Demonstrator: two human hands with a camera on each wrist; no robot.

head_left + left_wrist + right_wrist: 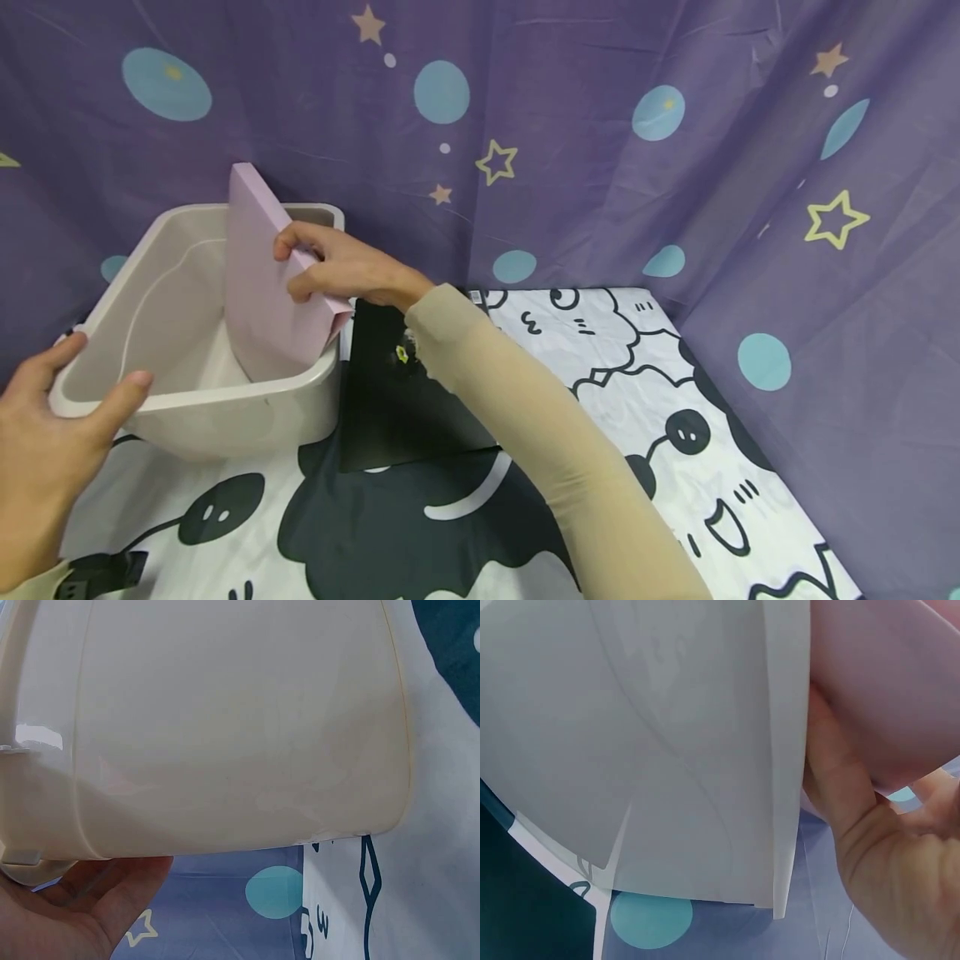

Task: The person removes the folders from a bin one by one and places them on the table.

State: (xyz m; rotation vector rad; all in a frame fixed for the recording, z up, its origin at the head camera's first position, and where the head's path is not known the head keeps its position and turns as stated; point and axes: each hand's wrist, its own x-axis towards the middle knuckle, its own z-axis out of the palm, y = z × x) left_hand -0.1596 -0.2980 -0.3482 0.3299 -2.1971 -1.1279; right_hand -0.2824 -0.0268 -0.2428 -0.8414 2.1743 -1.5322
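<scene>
A flat pink box (262, 283) with a thick edge stands tilted inside a white plastic tub (240, 429), its upper part above the rim. My right hand (345, 265) pinches the box's near edge between thumb and fingers. In the right wrist view, the hand (885, 832) is against the pink surface (892, 690), beside the tub's wall (667, 750). My left hand (56, 442) holds the tub's front left corner, thumb over the rim. The left wrist view shows its fingers under the rim, next to the tub's side (240, 735).
To the right of the tub lies a flat black item (390, 417) with a small yellow detail, partly behind my right sleeve. A black-and-white cartoon cloth (622, 333) covers the table. A purple curtain (555, 167) with stars hangs behind and at the right.
</scene>
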